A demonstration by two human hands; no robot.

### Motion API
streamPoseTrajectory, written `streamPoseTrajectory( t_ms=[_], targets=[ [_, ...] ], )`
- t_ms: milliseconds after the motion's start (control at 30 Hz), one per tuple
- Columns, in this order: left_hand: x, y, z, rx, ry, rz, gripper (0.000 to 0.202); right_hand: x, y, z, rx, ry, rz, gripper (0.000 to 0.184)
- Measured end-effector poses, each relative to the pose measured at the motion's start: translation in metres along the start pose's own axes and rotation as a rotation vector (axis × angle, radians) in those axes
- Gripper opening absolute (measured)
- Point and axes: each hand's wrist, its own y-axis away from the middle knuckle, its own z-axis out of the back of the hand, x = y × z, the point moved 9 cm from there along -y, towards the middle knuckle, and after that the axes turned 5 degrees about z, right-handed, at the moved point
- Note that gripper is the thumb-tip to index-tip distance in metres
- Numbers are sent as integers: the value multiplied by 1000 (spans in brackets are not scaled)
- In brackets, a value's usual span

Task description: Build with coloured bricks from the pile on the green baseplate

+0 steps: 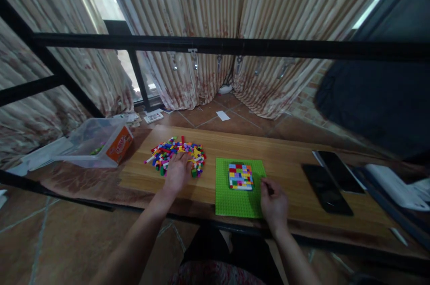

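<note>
My left hand [178, 172] reaches over a loose pile of coloured toy bricks [169, 145], its fingers stretched out and touching the bricks. No single brick shows clearly in its grip. A bright green baseplate [221, 202] lies to the right of the pile. On it sits a low square block of many-coloured bricks [241, 176], fitted close together. My right hand [273, 202] is at the baseplate's right edge, fingers curled together as in a pinch. What they hold, if anything, is too small to make out.
A clear plastic box [90, 135] with an orange label stands left of the wooden board [285, 155]. Two dark flat devices [325, 188] [339, 170] lie on the right. A white object [396, 186] is beyond them. A black metal rail [215, 46] crosses above the far side.
</note>
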Motion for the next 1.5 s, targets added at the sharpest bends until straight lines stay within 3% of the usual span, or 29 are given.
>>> streamPoseTrajectory(
  t_ms=[67, 133, 300, 433, 600, 700, 833, 1000, 1267, 1500],
  targets=[
    [-17, 11, -4, 59, 181, 32, 18, 5, 1, 3, 6, -83, -15, 37],
    [-45, 28, -19, 217, 423, 30, 20, 20, 4, 3, 61, -169, 10, 34],
    [-112, 73, -61, 585, 837, 37, 25, 74, 26, -11, 412, -362, 142, 27],
    [-132, 83, -77, 693, 960, 30, 27, 79, 36, -8, 497, -404, 129, 23],
    [-123, 73, -73, 576, 900, 72, 27, 55, 19, -1, 409, -352, 70, 23],
    [-101, 65, -65, 408, 786, 117, 25, 39, -2, -1, 299, -306, 32, 23],
    [-72, 59, -63, 268, 711, 157, 20, 29, -22, -19, 320, -303, 34, 21],
    [-65, 57, -72, 293, 692, 143, 18, 29, -27, -34, 385, -270, 63, 20],
    [-66, 60, -73, 302, 684, 141, 18, 49, -32, -31, 487, -115, 194, 20],
    [-68, 61, -73, 308, 679, 120, 17, 57, -34, -28, 483, -17, 283, 20]
  ],
)
